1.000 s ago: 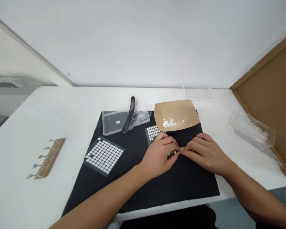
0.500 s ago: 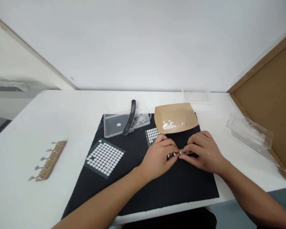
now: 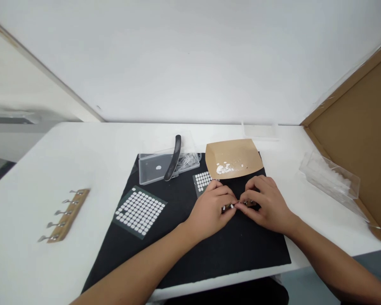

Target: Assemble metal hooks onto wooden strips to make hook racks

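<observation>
Both hands (image 3: 212, 206) (image 3: 266, 207) gripped a wooden strip (image 3: 250, 203).
Beneath them I saw black mat (image 3: 238, 250) on white worktop (image 3: 104, 159); beyond, pale wall (image 3: 190, 63).

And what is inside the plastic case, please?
A white oval on the left, clear plastic pieces on the right; the black nail file across the case hides what's beneath.

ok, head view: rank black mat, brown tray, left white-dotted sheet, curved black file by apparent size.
1. Black mat
2. Brown tray and left white-dotted sheet: too alike to rank
3. Curved black file
</observation>
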`<state>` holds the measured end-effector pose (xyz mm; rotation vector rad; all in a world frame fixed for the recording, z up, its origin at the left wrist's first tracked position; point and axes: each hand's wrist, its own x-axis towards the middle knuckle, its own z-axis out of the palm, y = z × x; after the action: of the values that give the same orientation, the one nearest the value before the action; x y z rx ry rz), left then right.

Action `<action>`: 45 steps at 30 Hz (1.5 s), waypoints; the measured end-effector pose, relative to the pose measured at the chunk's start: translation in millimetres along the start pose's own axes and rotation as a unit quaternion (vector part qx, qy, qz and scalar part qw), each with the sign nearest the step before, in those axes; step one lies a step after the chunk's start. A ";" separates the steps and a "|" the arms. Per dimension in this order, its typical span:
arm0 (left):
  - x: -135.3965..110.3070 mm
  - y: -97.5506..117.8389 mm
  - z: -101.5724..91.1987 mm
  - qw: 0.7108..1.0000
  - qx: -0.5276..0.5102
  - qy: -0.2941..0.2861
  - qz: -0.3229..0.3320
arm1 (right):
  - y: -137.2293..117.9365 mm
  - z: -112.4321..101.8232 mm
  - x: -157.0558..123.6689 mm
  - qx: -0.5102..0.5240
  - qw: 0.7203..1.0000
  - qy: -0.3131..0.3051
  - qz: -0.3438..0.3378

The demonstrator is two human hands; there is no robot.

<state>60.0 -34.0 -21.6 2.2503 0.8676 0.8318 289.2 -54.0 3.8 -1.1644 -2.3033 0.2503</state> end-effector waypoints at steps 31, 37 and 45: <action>2.5 -39.1 -99.5 0.981 0.171 -0.089 0.034 | 6.2 0.9 2.4 -0.010 0.998 -0.021 -0.053; 1.0 -50.3 -95.9 0.967 0.202 -0.152 -0.035 | 11.8 -5.3 0.4 0.013 0.998 -0.022 -0.066; -1.1 -61.1 -102.3 0.971 0.188 -0.149 -0.023 | 13.0 -7.8 0.4 0.018 0.997 -0.028 -0.063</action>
<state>-36.4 32.5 0.7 2.5792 0.9908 0.3075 302.2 -46.4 5.3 -1.0007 -2.3998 0.2801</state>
